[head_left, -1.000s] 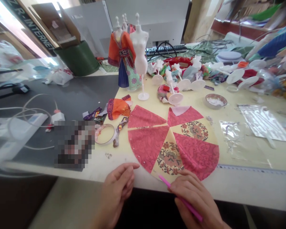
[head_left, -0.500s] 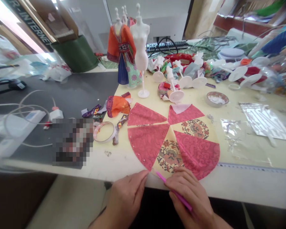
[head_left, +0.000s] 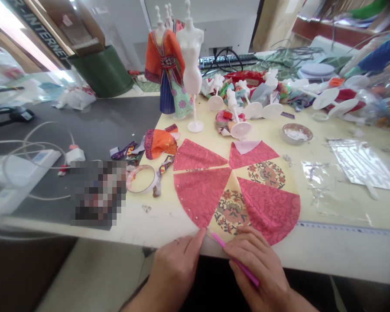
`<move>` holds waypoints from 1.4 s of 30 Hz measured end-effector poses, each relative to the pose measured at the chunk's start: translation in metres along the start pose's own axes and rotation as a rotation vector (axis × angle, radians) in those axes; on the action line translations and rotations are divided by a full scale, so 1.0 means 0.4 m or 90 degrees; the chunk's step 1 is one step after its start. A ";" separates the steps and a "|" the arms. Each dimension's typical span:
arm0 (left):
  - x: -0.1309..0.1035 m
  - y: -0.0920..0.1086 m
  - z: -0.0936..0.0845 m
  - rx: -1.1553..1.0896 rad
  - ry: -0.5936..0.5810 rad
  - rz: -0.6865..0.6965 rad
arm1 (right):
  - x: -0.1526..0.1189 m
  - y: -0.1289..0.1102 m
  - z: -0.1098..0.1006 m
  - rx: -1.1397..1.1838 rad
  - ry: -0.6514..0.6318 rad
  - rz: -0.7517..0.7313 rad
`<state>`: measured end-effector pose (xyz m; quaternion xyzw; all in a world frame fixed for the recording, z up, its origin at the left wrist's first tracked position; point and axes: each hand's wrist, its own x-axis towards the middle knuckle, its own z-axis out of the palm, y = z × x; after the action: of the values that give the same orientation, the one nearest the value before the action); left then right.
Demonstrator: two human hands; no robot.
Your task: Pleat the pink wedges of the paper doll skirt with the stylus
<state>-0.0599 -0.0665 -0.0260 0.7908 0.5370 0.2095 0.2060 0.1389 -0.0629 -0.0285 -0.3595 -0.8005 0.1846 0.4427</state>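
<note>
A round patchwork of fabric [head_left: 201, 197] lies flat before me, its red wedges alternating with cream floral ones. One small red wedge at the upper right has a corner folded over, and tiny white dots line the left edge. My left hand [head_left: 178, 262] is closed at the near edge, its index fingertip at the corner between a red and a cream wedge; the thumb is mostly hidden. My right hand [head_left: 260, 264] grips a slim pink pen-like stick [head_left: 219, 239], with its tip at the cream wedge's lower edge and fingers resting on the cloth.
Beside the fabric lie a tape roll [head_left: 143, 178] and an orange garment [head_left: 160, 143]. Doll mannequins [head_left: 192, 78], one bare, stand behind. A small bowl [head_left: 297, 134], plastic bags [head_left: 321, 177] and a ruler [head_left: 344, 228] sit to the right. White cables [head_left: 29, 143] loop at left.
My left hand has shifted slightly up and right, its index finger now reaching further onto the fabric's edge. The right hand and the pink stick stay almost in place.
</note>
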 end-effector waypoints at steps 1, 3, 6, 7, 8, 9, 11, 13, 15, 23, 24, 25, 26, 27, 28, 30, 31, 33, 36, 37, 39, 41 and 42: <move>0.000 0.000 0.001 0.014 0.003 0.015 | -0.001 0.001 0.000 0.001 0.000 0.002; 0.001 0.000 0.002 0.044 0.012 0.049 | -0.003 0.002 0.001 0.005 -0.001 0.005; 0.000 -0.004 0.005 0.111 0.026 0.104 | -0.006 0.003 0.003 0.010 -0.001 0.007; 0.000 -0.006 0.007 0.135 0.037 0.126 | -0.007 0.003 0.003 0.011 0.000 0.007; 0.000 -0.007 0.008 0.156 0.048 0.146 | -0.007 0.003 0.003 0.012 0.002 0.007; 0.000 -0.009 0.010 0.176 0.059 0.164 | -0.007 0.003 0.003 0.014 0.003 0.007; -0.001 -0.011 0.013 0.208 0.070 0.187 | -0.008 0.003 0.003 0.018 0.004 0.008; -0.001 -0.012 0.014 0.229 0.067 0.193 | -0.009 0.003 0.003 0.020 -0.002 0.011; -0.002 -0.012 0.015 0.234 0.066 0.197 | -0.010 0.003 0.003 0.019 -0.006 0.014; -0.005 -0.014 0.019 0.239 0.064 0.199 | -0.009 0.005 0.004 0.026 -0.006 0.027; -0.005 -0.014 0.019 0.242 0.064 0.199 | -0.010 0.005 0.005 0.028 -0.009 0.031; -0.006 -0.015 0.019 0.244 0.064 0.198 | -0.010 0.005 0.005 0.030 -0.008 0.035; -0.006 -0.015 0.018 0.245 0.064 0.197 | -0.011 0.006 0.005 0.031 -0.007 0.039; -0.006 -0.015 0.017 0.244 0.066 0.197 | -0.012 0.006 0.005 0.033 -0.005 0.041; -0.007 -0.015 0.016 0.240 0.066 0.196 | -0.012 0.007 0.005 0.034 -0.002 0.042; -0.007 -0.014 0.015 0.230 0.070 0.195 | -0.015 0.007 0.005 0.037 0.001 0.045; -0.006 -0.014 0.015 0.226 0.071 0.195 | -0.015 0.007 0.005 0.038 0.002 0.044; -0.005 -0.013 0.015 0.222 0.072 0.196 | -0.017 0.007 0.006 0.039 0.003 0.045; -0.002 -0.011 0.016 0.226 0.069 0.198 | -0.018 0.009 0.007 0.039 0.001 0.045; -0.002 -0.011 0.016 0.229 0.067 0.199 | -0.018 0.010 0.007 0.037 0.000 0.045; -0.003 -0.010 0.016 0.238 0.063 0.201 | -0.018 0.012 0.007 0.033 -0.002 0.044; -0.005 -0.010 0.017 0.248 0.060 0.202 | -0.016 0.012 0.007 0.028 -0.002 0.042; -0.007 -0.010 0.017 0.252 0.059 0.201 | -0.015 0.011 0.006 0.025 -0.002 0.041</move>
<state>-0.0600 -0.0684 -0.0342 0.8793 0.4460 0.1662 -0.0131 0.1408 -0.0645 -0.0360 -0.3758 -0.7855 0.2153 0.4421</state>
